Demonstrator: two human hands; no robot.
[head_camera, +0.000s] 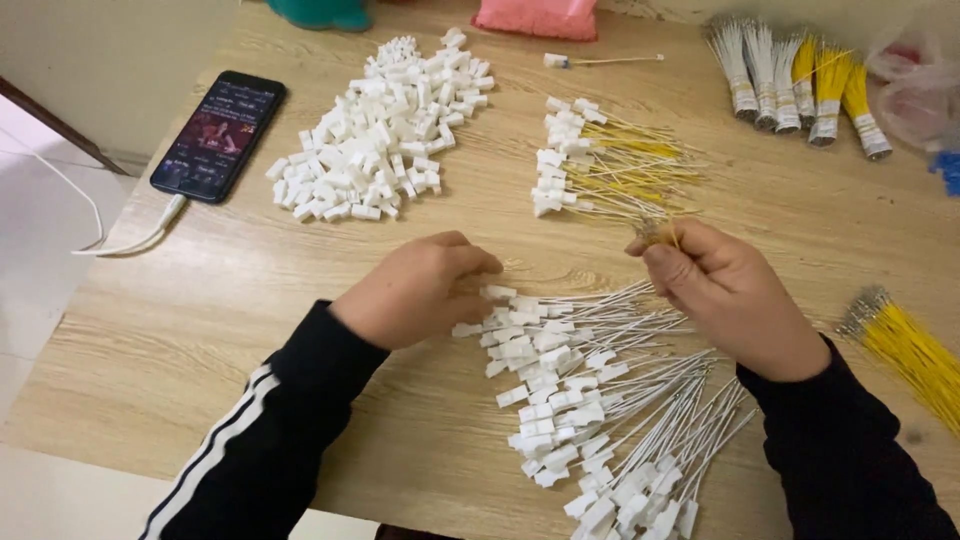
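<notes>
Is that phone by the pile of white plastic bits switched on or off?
On. The phone lies flat on the table with its screen lit and showing a colourful picture; a white cable is plugged into its near end.

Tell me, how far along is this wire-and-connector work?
Done: a spread of white wires with connectors lies before the person, and a smaller yellow set beyond it. In hand: the right hand pinches a few wire ends; the left hand rests closed at the spread. Left: a pile of loose white connectors and bundled wires.

Soft even light, slight blur
</notes>
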